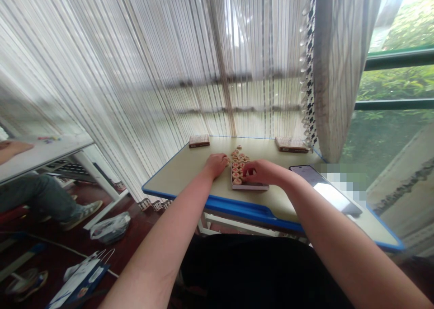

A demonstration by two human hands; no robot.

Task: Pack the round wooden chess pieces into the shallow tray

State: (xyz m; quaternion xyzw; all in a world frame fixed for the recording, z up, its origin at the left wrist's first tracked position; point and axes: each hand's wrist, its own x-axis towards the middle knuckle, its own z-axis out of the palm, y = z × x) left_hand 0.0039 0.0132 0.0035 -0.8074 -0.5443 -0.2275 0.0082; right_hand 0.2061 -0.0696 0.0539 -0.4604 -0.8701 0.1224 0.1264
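Round wooden xiangqi pieces with carved characters stand in rows in a shallow open box on the desk. Beyond the rows, several loose xiangqi pieces are heaped at the box's far end and on the desktop. My left hand rests left of the box, its curled fingers closed at a piece beside the heap. Over the box's right part, my right hand reaches in with thumb and fingers pinched on a piece, which they mostly hide. Along the box's left side, xiangqi pieces lie face up.
Flat boxes lie at the desk's back left and back right. A phone and a bright-screened device are on the right. Curtains hang behind the blue-edged desk. Another person's hand rests on a table at left.
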